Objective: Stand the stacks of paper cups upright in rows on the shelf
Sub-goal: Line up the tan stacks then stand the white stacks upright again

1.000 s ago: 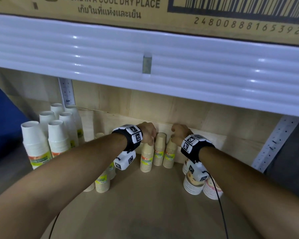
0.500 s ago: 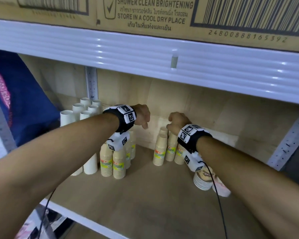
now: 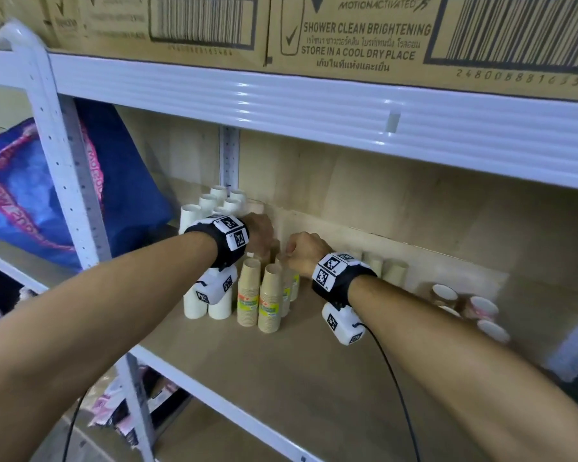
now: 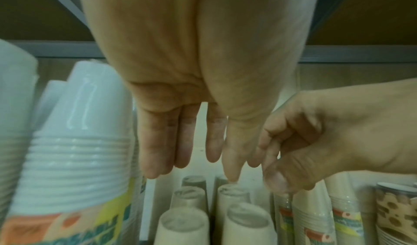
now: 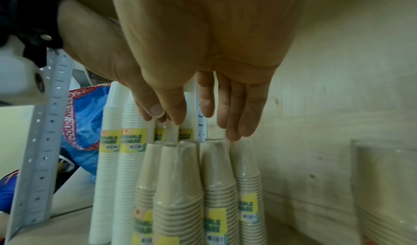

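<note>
Several brown paper cup stacks (image 3: 249, 291) stand upright in a tight group on the wooden shelf (image 3: 281, 371), next to taller white cup stacks (image 3: 194, 215). My left hand (image 3: 260, 233) hangs over the back of the brown group with straight fingers (image 4: 155, 159); one fingertip touches a stack top (image 4: 233, 191). My right hand (image 3: 301, 250) hovers close beside it, its fingers (image 5: 234, 124) pointing down just above the brown stack tops (image 5: 212, 152). Neither hand grips anything.
More brown stacks (image 3: 394, 271) stand by the back wall behind my right wrist. Patterned cup stacks (image 3: 481, 310) lie on their sides at the right. A low shelf beam (image 3: 314, 105) runs overhead; a blue bag (image 3: 30, 195) sits left of the upright.
Both hands have left the three brown stacks at the back and moved left to the brown group beside the white stacks. The head view has swung left and pulled back.
</note>
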Motion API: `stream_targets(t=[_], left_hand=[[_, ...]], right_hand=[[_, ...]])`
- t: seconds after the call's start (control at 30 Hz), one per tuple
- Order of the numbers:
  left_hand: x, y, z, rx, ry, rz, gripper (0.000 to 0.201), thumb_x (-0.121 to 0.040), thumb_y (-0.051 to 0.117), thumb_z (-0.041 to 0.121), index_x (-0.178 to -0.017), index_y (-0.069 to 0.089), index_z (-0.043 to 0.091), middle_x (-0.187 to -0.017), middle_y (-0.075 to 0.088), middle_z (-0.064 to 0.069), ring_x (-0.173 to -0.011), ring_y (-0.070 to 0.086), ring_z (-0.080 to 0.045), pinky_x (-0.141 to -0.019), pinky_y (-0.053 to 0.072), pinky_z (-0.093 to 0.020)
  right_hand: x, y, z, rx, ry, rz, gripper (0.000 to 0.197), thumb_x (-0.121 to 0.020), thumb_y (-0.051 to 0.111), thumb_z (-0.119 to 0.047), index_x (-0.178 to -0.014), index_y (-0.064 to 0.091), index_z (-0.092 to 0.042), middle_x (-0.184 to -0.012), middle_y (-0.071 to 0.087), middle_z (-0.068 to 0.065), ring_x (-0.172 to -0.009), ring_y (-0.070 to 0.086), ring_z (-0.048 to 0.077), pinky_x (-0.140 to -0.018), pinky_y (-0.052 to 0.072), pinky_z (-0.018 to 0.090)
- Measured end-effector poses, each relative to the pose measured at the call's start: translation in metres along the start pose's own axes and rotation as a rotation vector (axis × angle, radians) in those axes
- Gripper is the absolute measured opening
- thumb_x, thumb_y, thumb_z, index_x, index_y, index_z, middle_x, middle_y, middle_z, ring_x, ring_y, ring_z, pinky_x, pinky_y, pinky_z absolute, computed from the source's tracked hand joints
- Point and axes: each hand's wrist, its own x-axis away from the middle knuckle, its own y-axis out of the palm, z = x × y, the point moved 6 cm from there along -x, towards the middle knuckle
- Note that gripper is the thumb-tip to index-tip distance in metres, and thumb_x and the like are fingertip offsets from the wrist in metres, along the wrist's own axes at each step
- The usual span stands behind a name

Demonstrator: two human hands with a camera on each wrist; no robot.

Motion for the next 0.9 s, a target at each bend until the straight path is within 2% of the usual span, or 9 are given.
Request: stream_targets(t=[0.07,0.2,0.27,0.33,0.4,0.47,0.57,0.73,0.9], left_hand=[[0.003,0.007,-0.003,-0.022,-0.021,-0.024,0.032,-0.085,0.067,0.024,-0.115,0.068,0.012,-0.122,0.062,-0.008,-0.105,0.064,-0.025,-0.088,0.055,-0.032],[0.002,0.022,-0.006,-0.027,0.010,-0.068,0.033,-0.088,0.064,0.021,-0.117,0.067,0.005,-0.125,0.061,-0.013,-0.110,0.062,-0.029,-0.078,0.048,-0.030],[0.004,0.027,-0.007,-0.017,0.009,-0.054,0.033,-0.092,0.063,0.023,-0.121,0.065,0.007,-0.128,0.060,-0.011,-0.115,0.059,-0.028,-0.085,0.048,-0.030],[0.004,0.032,-0.011,0.039,-0.003,-0.027,0.036,-0.090,0.066,0.021,-0.123,0.064,0.008,-0.128,0.061,-0.010,-0.117,0.059,-0.026,-0.091,0.047,-0.029],[0.004,0.035,-0.012,0.086,0.015,-0.010,0.038,-0.088,0.069,0.019,-0.124,0.063,0.007,-0.126,0.063,-0.011,-0.117,0.060,-0.025,-0.092,0.047,-0.028],[0.003,0.039,-0.012,0.051,0.022,-0.044,0.038,-0.091,0.065,0.020,-0.126,0.062,0.007,-0.127,0.062,-0.010,-0.117,0.059,-0.025,-0.091,0.047,-0.029],[0.003,0.042,-0.005,-0.006,0.058,-0.075,0.035,-0.095,0.059,0.021,-0.127,0.060,0.007,-0.127,0.061,-0.010,-0.114,0.059,-0.027,-0.089,0.049,-0.031],[0.003,0.044,-0.007,-0.008,0.077,-0.081,0.033,-0.093,0.060,0.016,-0.125,0.061,0.005,-0.123,0.064,-0.011,-0.111,0.061,-0.028,-0.087,0.050,-0.033],[0.001,0.043,-0.011,0.067,0.115,-0.075,0.032,-0.088,0.064,0.010,-0.120,0.067,0.014,-0.114,0.067,-0.005,-0.097,0.059,-0.020,-0.074,0.044,-0.027]], right_hand=[[0.004,0.008,-0.009,-0.034,-0.040,-0.048,0.018,-0.079,0.072,-0.038,-0.075,0.059,-0.027,-0.094,0.065,0.002,-0.084,0.061,0.024,-0.068,0.046,0.028],[0.007,0.020,-0.018,-0.057,-0.071,-0.069,0.014,-0.079,0.070,-0.032,-0.080,0.056,-0.028,-0.091,0.063,0.001,-0.086,0.061,0.025,-0.071,0.050,0.030],[0.006,0.026,-0.021,-0.090,-0.072,-0.082,0.020,-0.077,0.070,-0.036,-0.075,0.052,-0.028,-0.087,0.061,0.000,-0.087,0.063,0.026,-0.069,0.048,0.029],[0.006,0.030,-0.024,-0.106,-0.078,-0.096,0.017,-0.075,0.069,-0.039,-0.078,0.057,-0.027,-0.088,0.064,0.001,-0.088,0.064,0.027,-0.070,0.051,0.032],[0.006,0.032,-0.025,-0.095,-0.086,-0.102,0.017,-0.078,0.068,-0.035,-0.069,0.056,-0.028,-0.082,0.062,0.000,-0.084,0.062,0.025,-0.069,0.049,0.031],[0.006,0.032,-0.025,-0.092,-0.089,-0.090,0.030,-0.081,0.068,-0.031,-0.059,0.048,-0.029,-0.077,0.057,-0.001,-0.080,0.058,0.025,-0.066,0.043,0.029],[0.007,0.032,-0.026,-0.090,-0.096,-0.083,0.031,-0.081,0.069,-0.029,-0.061,0.046,-0.028,-0.078,0.055,0.000,-0.079,0.056,0.025,-0.064,0.040,0.028],[0.003,0.036,-0.025,-0.055,-0.100,-0.089,0.034,-0.081,0.069,-0.025,-0.061,0.042,-0.028,-0.075,0.054,-0.001,-0.077,0.055,0.024,-0.058,0.037,0.025],[-0.002,0.044,-0.019,0.018,-0.078,-0.104,0.035,-0.078,0.072,-0.027,-0.056,0.046,-0.021,-0.066,0.053,0.000,-0.071,0.056,0.022,-0.046,0.031,0.021]])
